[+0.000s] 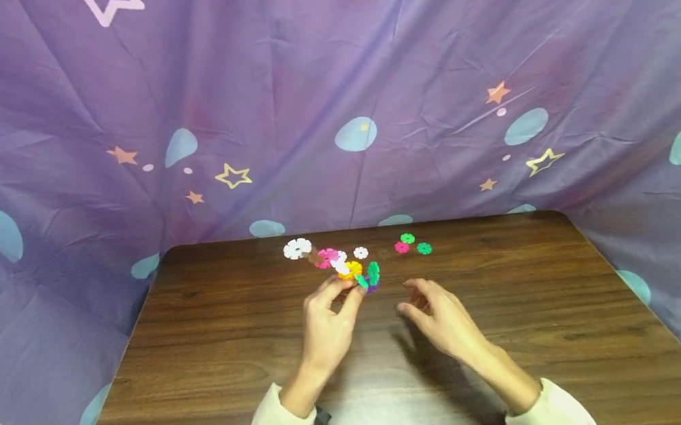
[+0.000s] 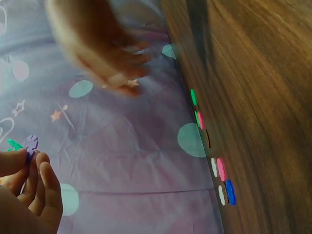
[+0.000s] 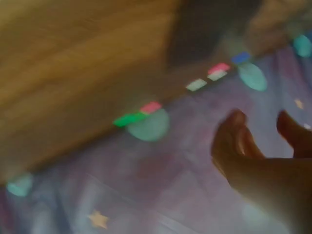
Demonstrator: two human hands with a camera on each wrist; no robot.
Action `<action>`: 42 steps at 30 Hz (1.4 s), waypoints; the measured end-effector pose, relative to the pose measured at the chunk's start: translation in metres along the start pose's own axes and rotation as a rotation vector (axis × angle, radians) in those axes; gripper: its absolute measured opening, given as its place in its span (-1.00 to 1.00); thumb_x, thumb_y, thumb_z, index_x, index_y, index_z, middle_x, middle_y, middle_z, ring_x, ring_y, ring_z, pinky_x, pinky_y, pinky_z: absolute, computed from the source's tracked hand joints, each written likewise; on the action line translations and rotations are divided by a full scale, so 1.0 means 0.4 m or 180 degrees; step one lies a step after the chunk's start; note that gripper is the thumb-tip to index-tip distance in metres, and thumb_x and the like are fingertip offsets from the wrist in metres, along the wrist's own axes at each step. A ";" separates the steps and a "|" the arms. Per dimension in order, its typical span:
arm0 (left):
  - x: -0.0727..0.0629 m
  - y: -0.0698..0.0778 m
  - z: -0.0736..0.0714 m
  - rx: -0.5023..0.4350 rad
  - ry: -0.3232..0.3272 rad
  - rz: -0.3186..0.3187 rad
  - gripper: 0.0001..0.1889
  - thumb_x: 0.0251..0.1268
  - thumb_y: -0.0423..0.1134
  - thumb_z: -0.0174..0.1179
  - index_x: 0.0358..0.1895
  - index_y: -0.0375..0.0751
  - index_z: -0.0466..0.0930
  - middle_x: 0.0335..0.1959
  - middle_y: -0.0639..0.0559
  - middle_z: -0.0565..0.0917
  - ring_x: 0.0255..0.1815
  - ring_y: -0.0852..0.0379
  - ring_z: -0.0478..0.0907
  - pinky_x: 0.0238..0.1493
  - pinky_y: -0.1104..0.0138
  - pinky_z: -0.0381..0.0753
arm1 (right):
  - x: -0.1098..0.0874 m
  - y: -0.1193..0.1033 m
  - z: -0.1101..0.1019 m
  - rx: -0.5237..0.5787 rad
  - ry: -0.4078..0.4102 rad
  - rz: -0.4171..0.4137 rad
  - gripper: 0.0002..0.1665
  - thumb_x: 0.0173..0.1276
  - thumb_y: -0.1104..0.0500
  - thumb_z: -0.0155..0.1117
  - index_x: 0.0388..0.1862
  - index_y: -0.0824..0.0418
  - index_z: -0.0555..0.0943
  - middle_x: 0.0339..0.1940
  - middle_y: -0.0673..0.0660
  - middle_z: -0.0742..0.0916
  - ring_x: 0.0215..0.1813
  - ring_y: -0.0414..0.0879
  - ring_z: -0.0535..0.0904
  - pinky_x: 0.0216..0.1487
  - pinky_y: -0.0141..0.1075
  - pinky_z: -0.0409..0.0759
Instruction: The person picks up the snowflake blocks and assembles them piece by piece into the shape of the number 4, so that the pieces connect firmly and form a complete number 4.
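My left hand [image 1: 329, 323] pinches a purple flower-shaped plastic disc [image 2: 31, 144] between thumb and fingers. Green discs [image 1: 374, 273] are joined to it, and an orange disc [image 1: 353, 269] shows just above the fingertips. How far the joined piece runs past the orange disc is hard to tell. To the right, apart from it, my right hand [image 1: 448, 318] hovers over the table with fingers loosely bent and nothing in them. It is blurred in both wrist views.
Loose discs lie toward the table's far edge: green [image 1: 424, 248], pink [image 1: 402, 247], white [image 1: 361, 253] and a blue one [image 2: 230, 192]. A larger-looking white disc [image 1: 297, 249] shows at far left. Behind the wooden table [image 1: 207, 362] hangs a purple patterned cloth [image 1: 302, 72].
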State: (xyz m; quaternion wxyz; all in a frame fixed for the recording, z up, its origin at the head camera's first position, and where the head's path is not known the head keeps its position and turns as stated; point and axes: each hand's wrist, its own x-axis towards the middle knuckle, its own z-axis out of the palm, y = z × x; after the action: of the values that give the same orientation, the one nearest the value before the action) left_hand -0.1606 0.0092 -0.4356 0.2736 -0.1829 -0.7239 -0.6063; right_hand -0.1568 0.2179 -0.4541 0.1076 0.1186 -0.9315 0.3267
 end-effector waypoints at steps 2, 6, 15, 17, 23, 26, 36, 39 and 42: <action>-0.003 0.001 -0.001 0.0023 -0.0008 -0.0008 -0.94 0.17 -0.52 0.40 -0.34 -0.33 0.76 -0.42 -0.13 0.76 -0.40 0.16 0.63 -0.29 0.39 0.71 | -0.004 0.039 0.012 -0.0117 -0.0325 0.0221 -0.47 0.42 0.12 0.40 0.27 0.33 0.56 -0.15 0.17 0.72 -0.13 -0.02 0.64 -0.06 -0.04 0.67; -0.007 0.001 -0.002 0.0025 -0.0025 -0.0017 -0.93 0.16 -0.52 0.40 -0.33 -0.32 0.77 -0.41 -0.11 0.77 -0.41 0.15 0.63 -0.30 0.41 0.69 | -0.017 0.097 0.030 -0.0223 -0.0669 0.0515 -0.42 0.43 0.12 0.38 0.32 0.36 0.51 0.05 0.30 0.69 0.07 0.16 0.61 0.12 0.11 0.63; -0.004 0.001 -0.001 0.0044 0.0007 0.0044 -0.94 0.16 -0.47 0.44 -0.31 -0.36 0.77 -0.38 -0.11 0.78 -0.40 0.08 0.66 -0.27 0.39 0.71 | 0.005 0.157 0.047 -0.0300 -0.0579 0.0593 -0.49 0.41 0.21 0.37 0.24 0.44 0.53 0.06 0.41 0.66 0.19 0.35 0.51 0.20 0.20 0.55; -0.002 0.004 -0.001 0.0016 -0.0010 0.0034 -0.95 0.17 -0.47 0.43 -0.32 -0.37 0.77 -0.37 -0.13 0.79 -0.39 0.07 0.67 -0.26 0.38 0.72 | 0.016 0.166 0.047 -0.0323 -0.0562 0.0618 -0.49 0.41 0.20 0.37 0.23 0.45 0.53 0.05 0.42 0.65 0.19 0.36 0.50 0.20 0.20 0.54; 0.001 0.010 0.000 -0.0056 -0.0075 0.0005 -0.96 0.18 -0.48 0.42 -0.31 -0.36 0.77 -0.34 -0.14 0.80 -0.37 0.07 0.68 -0.24 0.37 0.74 | 0.053 0.191 0.045 -0.0360 -0.0568 0.0710 -0.42 0.43 0.16 0.37 0.27 0.49 0.48 0.10 0.45 0.63 0.18 0.33 0.47 0.19 0.17 0.53; 0.002 0.012 0.001 -0.0041 -0.0089 0.0005 -0.95 0.19 -0.48 0.41 -0.30 -0.37 0.77 -0.31 -0.15 0.81 -0.36 0.06 0.70 -0.22 0.35 0.75 | 0.071 0.206 0.049 -0.0406 -0.0511 0.0691 -0.41 0.43 0.13 0.37 0.26 0.49 0.48 0.08 0.45 0.64 0.17 0.33 0.47 0.18 0.15 0.52; 0.002 0.013 0.003 -0.0032 -0.0097 -0.0024 -0.94 0.18 -0.47 0.42 -0.29 -0.37 0.77 -0.28 -0.17 0.82 -0.37 0.06 0.70 -0.25 0.25 0.78 | 0.132 0.251 0.062 -0.0461 -0.0349 0.0723 -0.36 0.47 0.09 0.34 0.24 0.58 0.45 0.15 0.60 0.58 0.21 0.46 0.44 0.24 0.21 0.48; 0.002 0.013 0.001 -0.0029 -0.0087 -0.0034 -0.95 0.19 -0.46 0.42 -0.30 -0.38 0.77 -0.29 -0.17 0.81 -0.38 0.08 0.69 -0.26 0.26 0.77 | 0.151 0.261 0.062 -0.0406 -0.0332 0.0795 -0.34 0.48 0.08 0.33 0.27 0.60 0.42 0.16 0.61 0.56 0.24 0.48 0.41 0.29 0.23 0.45; 0.003 0.012 -0.001 -0.0040 -0.0107 -0.0062 -0.94 0.19 -0.46 0.42 -0.29 -0.37 0.77 -0.28 -0.16 0.81 -0.36 0.07 0.70 -0.24 0.25 0.77 | 0.169 0.269 0.061 -0.0414 -0.0282 0.0862 -0.33 0.49 0.07 0.32 0.27 0.60 0.41 0.14 0.61 0.56 0.24 0.50 0.41 0.31 0.24 0.43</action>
State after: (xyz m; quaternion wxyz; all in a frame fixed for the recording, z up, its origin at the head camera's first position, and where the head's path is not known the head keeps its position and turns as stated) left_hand -0.1587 0.0098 -0.4312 0.2544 -0.1877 -0.7263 -0.6103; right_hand -0.2552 0.2740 -0.5168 0.0288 -0.0010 -0.9620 0.2716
